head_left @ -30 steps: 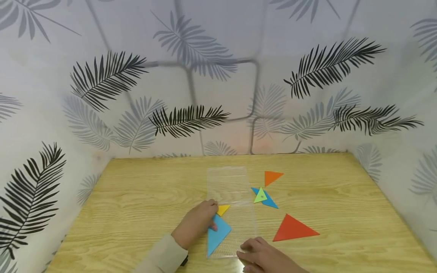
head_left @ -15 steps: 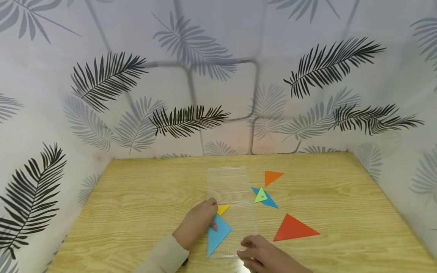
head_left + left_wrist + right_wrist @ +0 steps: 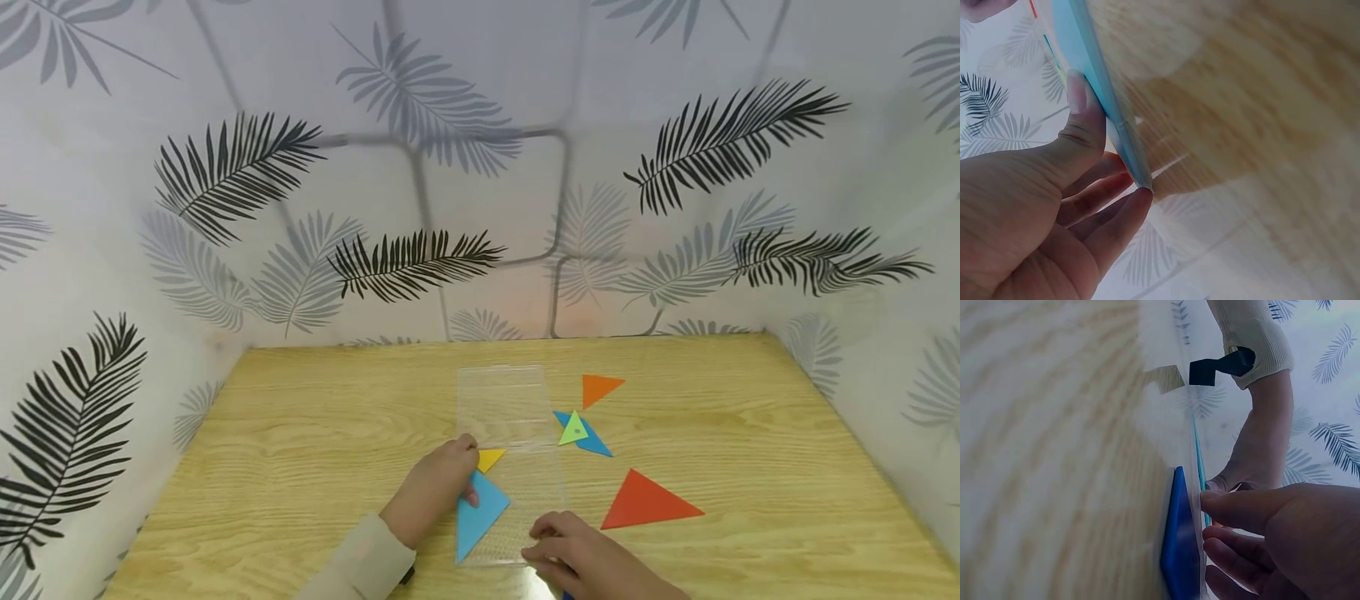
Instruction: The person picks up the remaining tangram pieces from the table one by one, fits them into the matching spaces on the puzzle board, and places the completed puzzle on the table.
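In the head view, a clear plastic case (image 3: 513, 525) lies unfolded mid-table, a light blue triangle (image 3: 480, 517) and a yellow piece (image 3: 490, 460) along its left side. My left hand (image 3: 433, 490) holds the case's left edge; its thumb rests on the light blue triangle, and its other fingertips are at the yellow piece and the case's corner. My right hand (image 3: 581, 554) has loosely bent fingers at the case's near right corner. A dark blue piece (image 3: 1180, 540), mostly hidden by that hand from above, lies below its fingers in the right wrist view. I see nothing gripped there.
On the wooden table (image 3: 315, 417), right of the case, lie an orange triangle (image 3: 599, 389), a green triangle (image 3: 572, 430) overlapping a blue piece (image 3: 597, 444), and a large red triangle (image 3: 647, 502). Leaf-patterned cloth (image 3: 487, 192) surrounds the table's back and sides.
Both hands stay almost still. My right fingers have shifted very slightly, and a bit of the dark blue piece now shows beneath the right hand.
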Demonstrator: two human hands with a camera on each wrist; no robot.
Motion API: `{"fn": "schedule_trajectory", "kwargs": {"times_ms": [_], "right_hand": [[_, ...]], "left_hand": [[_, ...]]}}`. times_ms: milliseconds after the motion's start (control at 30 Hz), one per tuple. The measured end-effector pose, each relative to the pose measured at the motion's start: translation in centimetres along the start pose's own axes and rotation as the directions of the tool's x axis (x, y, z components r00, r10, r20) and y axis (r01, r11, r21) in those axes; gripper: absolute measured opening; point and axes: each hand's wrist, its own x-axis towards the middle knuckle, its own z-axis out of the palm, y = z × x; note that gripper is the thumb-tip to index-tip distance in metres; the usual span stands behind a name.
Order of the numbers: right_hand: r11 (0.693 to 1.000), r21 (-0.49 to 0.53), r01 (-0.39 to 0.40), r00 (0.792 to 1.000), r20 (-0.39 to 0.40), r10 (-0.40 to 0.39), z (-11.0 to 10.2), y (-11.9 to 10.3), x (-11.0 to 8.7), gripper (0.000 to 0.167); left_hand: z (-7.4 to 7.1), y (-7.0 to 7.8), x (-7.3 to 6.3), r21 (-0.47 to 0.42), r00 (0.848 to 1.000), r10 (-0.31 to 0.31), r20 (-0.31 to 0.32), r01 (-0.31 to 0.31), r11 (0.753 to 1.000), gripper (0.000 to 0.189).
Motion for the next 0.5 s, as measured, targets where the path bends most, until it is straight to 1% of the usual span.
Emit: {"fn": "schedule_trajectory", "kwargs": {"times_ms": [133,267,333,400,467,500], "right_hand": [[1.0,-0.017,0.016,1.0,-0.004,-0.016,-0.1,0.2,-0.2,0.02],[0.998,-0.032,0.053,0.998,-0.033,-0.054,-0.4,0.4,-0.6,0.018],[0.999,-0.024,0.04,0.998,-0.042,-0.041,-0.9,0.5,-1.0,0.016],[1.0,-0.016,-0.016,0.999,-0.04,0.015,-1.5,0.6,-1.4,0.015],[0.992,-0.015,-0.123,0.992,-0.012,0.122,-2.3,0.6,-1.8,0.017],[0.982,-0.021,-0.185,0.983,-0.001,0.185,-2.7,0.7,-2.1,0.017]], "left_hand": [[-0.1,-0.1,0.1,-0.019,1.0,0.005,0.002,-0.005,1.0,0.049],[-0.2,0.0,0.3,-0.042,1.0,0.019,-0.009,-0.019,0.999,0.05],[-0.2,0.0,0.4,-0.05,1.0,0.023,-0.019,-0.024,0.998,0.049],[-0.2,0.1,0.4,-0.049,0.999,0.019,-0.026,-0.02,0.999,0.049],[-0.2,0.2,0.5,-0.036,1.0,0.009,-0.025,-0.01,0.999,0.048],[-0.1,0.2,0.5,-0.035,1.0,0.001,-0.019,-0.002,0.999,0.047]]}}
